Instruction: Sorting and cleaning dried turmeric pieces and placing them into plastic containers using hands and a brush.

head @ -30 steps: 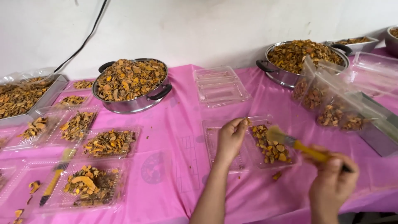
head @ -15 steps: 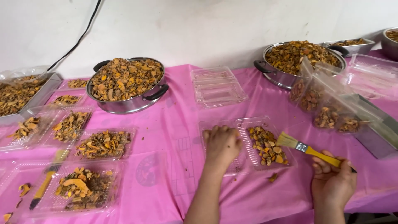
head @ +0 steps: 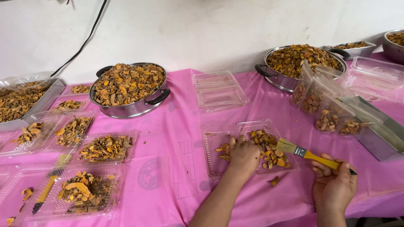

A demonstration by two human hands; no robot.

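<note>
My left hand (head: 243, 155) rests palm down on an open clear plastic clamshell box (head: 219, 166), its fingers over dried orange-brown slices (head: 269, 149) lying in the box's right half. My right hand (head: 334, 185) grips the yellow handle of a small paintbrush (head: 309, 154); its pale bristles point left, just above the slices at the box's right edge. One loose slice (head: 274, 181) lies on the pink tablecloth (head: 168, 168) in front of the box.
A steel pot of slices (head: 128, 89) stands at back left, another steel pot (head: 299, 63) at back right. Empty clear boxes (head: 219, 90) sit between them. Filled boxes (head: 105, 148) and a second brush (head: 48, 189) lie at left. Bagged slices (head: 328, 113) stand in a metal tray at right.
My left hand has slid from the box's far edge down onto its middle, over the slices. The brush has swung off the slices to the box's right edge. The camera has shifted.
</note>
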